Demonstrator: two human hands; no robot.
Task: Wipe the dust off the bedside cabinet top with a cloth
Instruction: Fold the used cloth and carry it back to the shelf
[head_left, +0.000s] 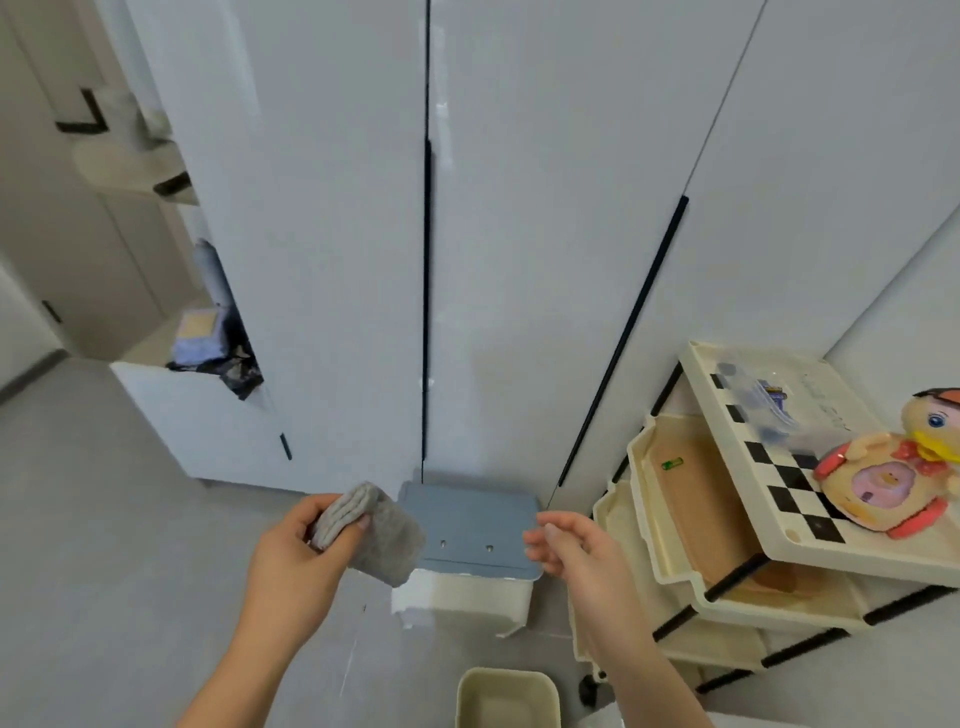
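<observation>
- A cream bin (506, 693) stands open on the floor at the very bottom of the view, nearest the person.
- The left hand (304, 551) has its grip closed on a folded grey cloth (374, 532), thumb on top and fingers beneath. The cloth is in the air, with its far corner over the left edge of a blue-lidded box (470, 525).
- The right hand (569, 545) holds nothing; its grip is loose, with fingers slightly curled, beside the box's right edge.
- The box sits on the floor against the wardrobe doors (337, 260).
- To the right is a cream tiered trolley (693, 364) with a checkered top tray carrying a plush duck toy (888, 478) and a clear packet; a small green battery (671, 463) lies in a pulled-out drawer.
- Far left, a low white unit (208, 415) carries dark clutter.
- Which piece is the bedside cabinet I cannot tell; the trolley top seems likeliest.
- Risks, as I judge them:
  - wiping the box lid by mistake;
  - a sweep across the tray knocking the toy or packet off;
  - the trolley, on wheels, rolling away under pressure unless the free hand steadies it;
  - the pinched cloth unfolding or slipping.
</observation>
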